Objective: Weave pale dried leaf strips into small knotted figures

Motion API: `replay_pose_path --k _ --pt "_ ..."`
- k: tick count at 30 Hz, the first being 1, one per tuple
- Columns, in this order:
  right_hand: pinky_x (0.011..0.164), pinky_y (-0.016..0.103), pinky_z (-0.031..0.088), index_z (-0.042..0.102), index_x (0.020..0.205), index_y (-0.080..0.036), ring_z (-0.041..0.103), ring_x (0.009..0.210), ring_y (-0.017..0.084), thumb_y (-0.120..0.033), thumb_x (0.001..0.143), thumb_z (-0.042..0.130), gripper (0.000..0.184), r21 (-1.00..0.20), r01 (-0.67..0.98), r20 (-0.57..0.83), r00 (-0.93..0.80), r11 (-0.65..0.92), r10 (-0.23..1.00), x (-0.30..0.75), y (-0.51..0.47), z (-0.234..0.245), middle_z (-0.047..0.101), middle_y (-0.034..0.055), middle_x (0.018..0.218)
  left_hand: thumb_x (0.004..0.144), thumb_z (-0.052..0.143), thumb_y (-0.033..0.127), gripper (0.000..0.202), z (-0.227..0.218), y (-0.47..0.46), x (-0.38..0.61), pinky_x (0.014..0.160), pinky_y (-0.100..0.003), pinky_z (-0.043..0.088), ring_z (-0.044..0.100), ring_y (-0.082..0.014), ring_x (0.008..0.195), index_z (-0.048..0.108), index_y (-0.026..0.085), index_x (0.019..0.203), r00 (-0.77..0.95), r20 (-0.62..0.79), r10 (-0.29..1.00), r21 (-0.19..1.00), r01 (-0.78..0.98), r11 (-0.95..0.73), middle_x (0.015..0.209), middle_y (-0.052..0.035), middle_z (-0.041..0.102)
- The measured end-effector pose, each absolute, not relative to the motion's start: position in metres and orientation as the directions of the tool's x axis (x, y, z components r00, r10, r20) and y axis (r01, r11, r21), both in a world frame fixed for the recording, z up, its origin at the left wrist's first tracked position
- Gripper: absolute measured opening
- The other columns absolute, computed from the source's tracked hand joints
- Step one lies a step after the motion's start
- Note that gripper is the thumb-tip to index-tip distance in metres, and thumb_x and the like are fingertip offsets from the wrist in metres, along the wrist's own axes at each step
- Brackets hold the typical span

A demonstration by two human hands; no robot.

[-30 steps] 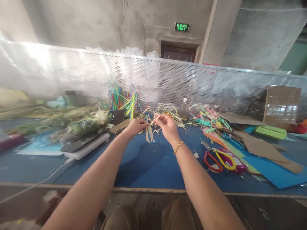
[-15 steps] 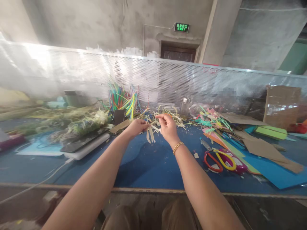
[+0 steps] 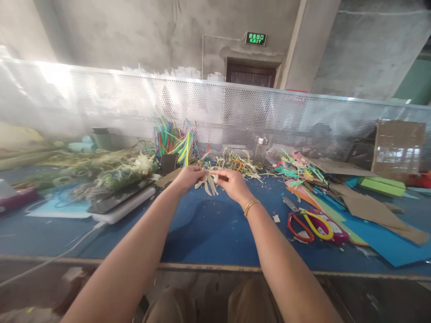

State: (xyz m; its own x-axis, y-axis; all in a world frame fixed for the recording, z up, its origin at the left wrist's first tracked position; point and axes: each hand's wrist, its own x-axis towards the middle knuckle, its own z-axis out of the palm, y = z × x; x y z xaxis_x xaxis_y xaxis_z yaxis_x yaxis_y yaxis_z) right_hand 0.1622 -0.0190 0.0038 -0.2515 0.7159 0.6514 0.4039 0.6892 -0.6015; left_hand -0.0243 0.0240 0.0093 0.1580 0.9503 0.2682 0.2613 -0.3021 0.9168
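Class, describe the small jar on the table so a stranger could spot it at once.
Start at the blue table and follow the perforated screen behind it. At its foot, beyond the right hand, stands the jar: clear, silver-capped, upright among limp paper strips.

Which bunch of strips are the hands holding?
The pale cream strips, pinched between left hand and right hand; the bright multicoloured bunch stands untouched behind.

Bare grey concrete wall [image 3: 134, 31] at back w/ a dark door [image 3: 251, 75] and a lit green exit sign [image 3: 255, 38] above it. Concrete pillar [image 3: 296, 40] just rt of door. Perforated metal screen [image 3: 235, 112] runs along far edge of blue-topped table [image 3: 208, 224], bright glare on its left part. Green wall [image 3: 414, 80] far rt.
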Motion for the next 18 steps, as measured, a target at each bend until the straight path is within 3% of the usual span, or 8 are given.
replay_pose_path --k 4,10,15,18 --pt "0.069 0.027 0.049 0.072 0.083 -0.021 0.061 0.071 0.013 -0.026 0.084 0.061 0.012 -0.539 0.409 0.754 -0.157 0.737 0.638 0.160 -0.022 0.011 0.067 0.0014 0.076 0.067 0.068 0.043 0.032 0.012 0.019 -0.022 0.044 -0.024 0.021 0.031 -0.0069 0.041 0.058 0.015 0.056 0.171 0.292 0.941 0.848 0.410 -0.337 0.045 0.0028 0.047" --pt "0.068 0.025 0.048 0.068 0.089 -0.022 0.060 0.077 0.013 -0.020 0.087 0.053 0.015 -0.523 0.366 0.764 -0.199 0.769 0.614 0.157 -0.025 0.012 0.066 0.0017 0.091 0.067 0.068 0.047 0.037 0.013 0.017 -0.019 0.046 -0.024 0.024 0.036 -0.0081 0.043 0.055 0.016 0.053 0.243 0.299 0.923 0.822 0.424 -0.379 0.047 0.0016 0.050" --pt "0.085 0.032 0.046 0.069 0.095 -0.023 0.060 0.092 0.017 -0.008 0.086 0.043 0.031 -0.417 0.610 0.816 -0.077 0.674 0.574 0.166 -0.024 0.013 0.067 0.0034 0.096 0.070 0.067 0.043 0.034 0.013 0.018 -0.021 0.045 -0.024 0.023 0.035 -0.0077 0.042 0.055 0.016 0.055 0.241 0.261 0.935 0.876 0.349 -0.334 0.046 0.0023 0.046" --pt "0.089 0.035 0.044 0.069 0.101 -0.024 0.060 0.094 0.019 -0.008 0.082 0.052 0.030 -0.392 0.755 0.779 -0.033 0.527 0.626 0.177 -0.022 0.012 0.069 0.0038 0.096 0.070 0.068 0.039 0.029 0.013 0.019 -0.023 0.045 -0.023 0.024 0.037 -0.0071 0.043 0.058 0.015 0.058 0.250 0.232 0.940 0.921 0.254 -0.295 0.050 0.0022 0.047"
